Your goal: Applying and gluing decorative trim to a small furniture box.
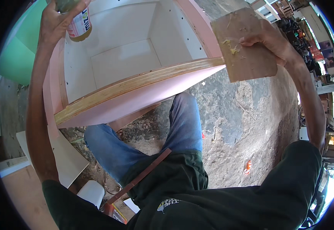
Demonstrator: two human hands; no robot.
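Note:
At the upper left, my left hand (57, 23) is wrapped round a clear bottle (80, 30) with a pink-and-white label and yellowish contents, tilted over the box's left side. The bottle's top lies beyond the picture's edge. My right hand (268, 41) grips a flat brown board (247, 65) by its right side, the thumb lying on its face near a yellowish smear. In front of me rests an open box (136, 79), pink outside and white inside, with a bare wooden front edge. The board overlaps its right front corner in view; whether they touch I cannot tell.
A thin brown strip (146, 172) lies across my lap. Pale panels (59, 157) and a white container (92, 193) are at the lower left, a green surface (21, 50) farther up. Rough floor (228, 134) with orange scraps spreads right; workshop clutter lines the far right.

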